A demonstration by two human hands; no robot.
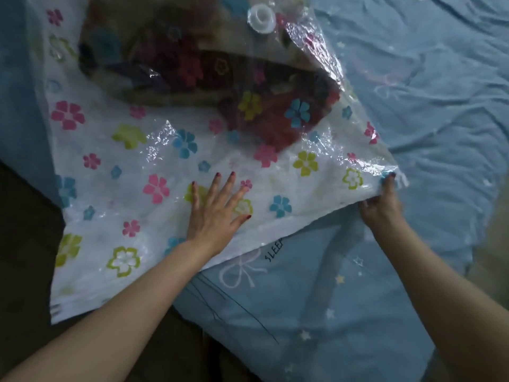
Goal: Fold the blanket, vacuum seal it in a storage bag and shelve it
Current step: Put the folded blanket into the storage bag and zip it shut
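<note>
A clear plastic storage bag (pixel 115 172) printed with coloured flowers lies spread on the bed. Inside its far end sits the folded blanket (pixel 192 67), dark with red, brown and floral patches. A round white valve (pixel 261 17) sticks up from the bag's top face near the far edge. My left hand (pixel 217 208) lies flat with spread fingers on the flat near part of the bag. My right hand (pixel 381 202) pinches the bag's near right corner, thumb on top, fingers curled underneath.
The bed is covered by a blue sheet (pixel 427 92) with stars and bow prints, wrinkled at the right. The bag's near left corner overhangs the bed edge above a dark floor (pixel 22 257) at the lower left.
</note>
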